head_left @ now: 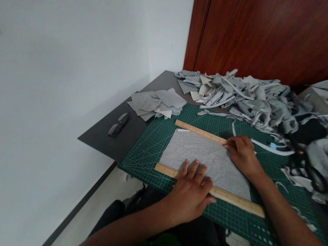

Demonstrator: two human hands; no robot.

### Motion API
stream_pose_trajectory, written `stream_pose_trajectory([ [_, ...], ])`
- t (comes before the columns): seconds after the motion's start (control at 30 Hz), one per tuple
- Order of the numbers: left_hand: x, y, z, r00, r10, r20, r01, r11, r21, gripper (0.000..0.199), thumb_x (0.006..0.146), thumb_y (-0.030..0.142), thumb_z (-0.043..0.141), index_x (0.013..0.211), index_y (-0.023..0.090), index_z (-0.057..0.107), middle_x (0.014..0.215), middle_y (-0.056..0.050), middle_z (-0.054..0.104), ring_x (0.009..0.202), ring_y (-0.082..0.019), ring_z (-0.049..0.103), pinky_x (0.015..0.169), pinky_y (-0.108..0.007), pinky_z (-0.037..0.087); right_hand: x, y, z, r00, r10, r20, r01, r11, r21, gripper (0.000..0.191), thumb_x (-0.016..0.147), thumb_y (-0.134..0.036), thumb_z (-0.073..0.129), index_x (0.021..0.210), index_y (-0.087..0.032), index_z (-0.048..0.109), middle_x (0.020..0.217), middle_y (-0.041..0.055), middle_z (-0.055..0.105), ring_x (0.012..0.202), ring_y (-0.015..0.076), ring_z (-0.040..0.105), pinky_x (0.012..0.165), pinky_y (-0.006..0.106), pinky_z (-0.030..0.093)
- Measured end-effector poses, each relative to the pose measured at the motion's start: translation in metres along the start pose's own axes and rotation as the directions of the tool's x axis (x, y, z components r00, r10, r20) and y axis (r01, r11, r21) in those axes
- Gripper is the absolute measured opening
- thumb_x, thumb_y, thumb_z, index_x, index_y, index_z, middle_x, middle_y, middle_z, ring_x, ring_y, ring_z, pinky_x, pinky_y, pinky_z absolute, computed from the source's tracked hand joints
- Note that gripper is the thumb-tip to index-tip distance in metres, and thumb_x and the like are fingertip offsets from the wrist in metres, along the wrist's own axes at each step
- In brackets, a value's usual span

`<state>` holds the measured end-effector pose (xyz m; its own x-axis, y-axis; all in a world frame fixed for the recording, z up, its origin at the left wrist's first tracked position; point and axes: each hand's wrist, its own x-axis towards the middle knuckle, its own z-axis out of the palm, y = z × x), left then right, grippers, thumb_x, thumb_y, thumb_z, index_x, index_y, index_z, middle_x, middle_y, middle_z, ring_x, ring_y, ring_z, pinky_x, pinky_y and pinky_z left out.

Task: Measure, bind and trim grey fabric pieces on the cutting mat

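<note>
A grey piece of fabric [208, 155] lies flat on a green cutting mat [145, 147]. One wooden ruler [238, 201] runs along its near edge, and my left hand [190, 194] rests flat across it with the fingers stretched onto the cloth. Along the far edge lies a second wooden ruler [197, 131]. The fingers of my right hand [243, 155] are curled and pressed together at that ruler's right end, gripping it; the fingertips are partly hidden. A narrow pale strip shows at the fabric's far left corner.
Grey fabric scraps [261, 100] are heaped along the back, by a reddish wooden panel [270, 36]. Flat cut pieces [157, 102] lie at the mat's far left corner. Glasses [119, 125] rest on the dark tabletop [100, 140]. Black-handled scissors [316, 177] lie among cloth at right.
</note>
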<state>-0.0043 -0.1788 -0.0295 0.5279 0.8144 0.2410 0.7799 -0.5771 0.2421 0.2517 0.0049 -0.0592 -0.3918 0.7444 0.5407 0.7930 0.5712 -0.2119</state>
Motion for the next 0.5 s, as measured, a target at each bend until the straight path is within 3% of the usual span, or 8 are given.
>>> stream_pose_trajectory([
  [0.13, 0.0, 0.0, 0.001, 1.0, -0.002, -0.002, 0.002, 1.0, 0.008, 0.047, 0.105, 0.054, 0.045, 0.133, 0.018, 0.058, 0.158, -0.016, 0.046, 0.154, -0.039, 0.032, 0.128, -0.064, 0.022, -0.002, -0.01, -0.008, 1.0, -0.014, 0.024, 0.015, 0.999, -0.051, 0.007, 0.095, -0.024, 0.056, 0.094, -0.022, 0.062, 0.091, 0.0098, 0.068, 0.092, 0.0297, 0.061, 0.082, 0.043, 0.042],
  [0.33, 0.0, 0.0, 0.0, 1.0, 0.0, 0.009, 0.0, 1.0, 0.007, 0.05, 0.104, 0.055, 0.047, 0.135, 0.017, 0.057, 0.158, -0.017, 0.046, 0.155, -0.039, 0.031, 0.128, -0.064, 0.02, -0.004, -0.021, -0.019, 0.991, -0.113, 0.07, 0.124, 0.977, -0.176, 0.019, 0.101, -0.028, 0.052, 0.106, -0.021, 0.069, 0.119, 0.0135, 0.069, 0.108, 0.0317, 0.059, 0.088, 0.045, 0.038],
  [0.5, 0.0, 0.001, 0.0, 1.0, -0.004, 0.01, 0.004, 1.0, 0.005, 0.053, 0.104, 0.057, 0.046, 0.137, 0.017, 0.056, 0.159, -0.018, 0.046, 0.155, -0.039, 0.03, 0.128, -0.065, 0.019, -0.001, -0.026, -0.028, 0.97, -0.183, 0.163, 0.207, 0.967, -0.147, 0.025, 0.102, -0.026, 0.049, 0.106, -0.021, 0.074, 0.108, 0.0129, 0.07, 0.098, 0.0298, 0.059, 0.083, 0.043, 0.039],
])
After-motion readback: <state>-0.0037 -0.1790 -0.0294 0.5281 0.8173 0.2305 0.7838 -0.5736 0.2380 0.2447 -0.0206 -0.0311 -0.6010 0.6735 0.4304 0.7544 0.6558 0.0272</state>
